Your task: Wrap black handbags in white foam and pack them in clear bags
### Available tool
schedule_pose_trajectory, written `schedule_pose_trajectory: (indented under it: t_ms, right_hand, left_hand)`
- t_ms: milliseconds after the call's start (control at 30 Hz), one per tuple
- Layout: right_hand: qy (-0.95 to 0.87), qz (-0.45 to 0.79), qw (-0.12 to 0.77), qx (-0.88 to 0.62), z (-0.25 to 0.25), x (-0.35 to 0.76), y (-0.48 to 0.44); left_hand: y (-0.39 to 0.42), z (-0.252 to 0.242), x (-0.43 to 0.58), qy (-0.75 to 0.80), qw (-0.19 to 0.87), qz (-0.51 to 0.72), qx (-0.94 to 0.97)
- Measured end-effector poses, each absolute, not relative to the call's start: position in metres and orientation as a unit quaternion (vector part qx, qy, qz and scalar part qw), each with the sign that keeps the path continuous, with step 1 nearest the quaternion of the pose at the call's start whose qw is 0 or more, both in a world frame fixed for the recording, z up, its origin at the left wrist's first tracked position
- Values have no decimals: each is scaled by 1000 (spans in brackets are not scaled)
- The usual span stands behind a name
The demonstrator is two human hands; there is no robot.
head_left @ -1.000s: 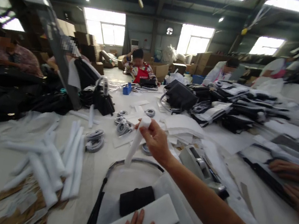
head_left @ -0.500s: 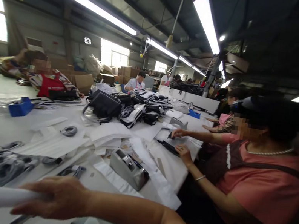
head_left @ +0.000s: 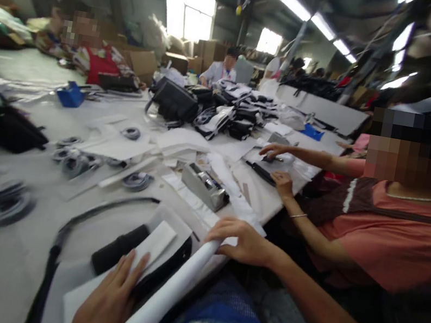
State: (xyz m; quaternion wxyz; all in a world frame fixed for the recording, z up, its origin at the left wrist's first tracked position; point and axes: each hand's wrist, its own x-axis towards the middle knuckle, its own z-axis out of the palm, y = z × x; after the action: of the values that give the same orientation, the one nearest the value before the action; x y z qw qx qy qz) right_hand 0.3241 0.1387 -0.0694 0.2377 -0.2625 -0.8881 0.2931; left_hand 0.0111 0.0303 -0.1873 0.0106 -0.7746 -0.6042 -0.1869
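Observation:
My right hand (head_left: 241, 240) grips the upper end of a rolled white sheet (head_left: 173, 289), which slants down across the table's front edge. My left hand (head_left: 111, 293) lies with its fingers stretched out on a folded white strip (head_left: 158, 243). Under that strip is a flat, pale grey piece, perhaps part of a bag, with a black rolled bundle (head_left: 120, 249) beside the fingers. A black strap (head_left: 53, 253) curves around its left side. Beyond my right hand stands a grey tape dispenser (head_left: 205, 186).
Coiled grey straps (head_left: 77, 163) lie on the white table (head_left: 42, 209). Black and white bags (head_left: 223, 113) are heaped farther back. At the right, a co-worker's hands (head_left: 282, 183) handle a black piece. A blue holder (head_left: 70, 95) stands at the back left.
My right hand has brought the white roll from the left to the table's front edge. My left hand has come into view. The camera has tilted down.

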Motion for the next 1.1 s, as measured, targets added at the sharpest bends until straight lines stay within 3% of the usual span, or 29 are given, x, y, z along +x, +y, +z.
schedule_pose_trajectory:
  t_ms: [133,333,500,800,967,1100]
  right_hand:
    - [-913,160,218,-304,-104,333,111]
    - [-916,40,284,-280,-173,287,74]
    - [-918,60,303,-249,-201,245,64]
    - [-901,112,314,-279,-208,213,60]
    - [-892,173,353,-224,-216,216,60]
    - [-903,124,376,-169,-213,235,71]
  left_hand:
    - [15,-173,5,-622,-30,-96,-777]
    - [24,-161,7,-626,-39,-101,-772]
    - [23,-151,10,-628,-51,-74,-773]
    - [16,-140,4,-614,-101,-75,-779]
    - [9,-159,9,-613,-60,-101,-781]
    - [6,-169,14,-620,-34,-110,-776]
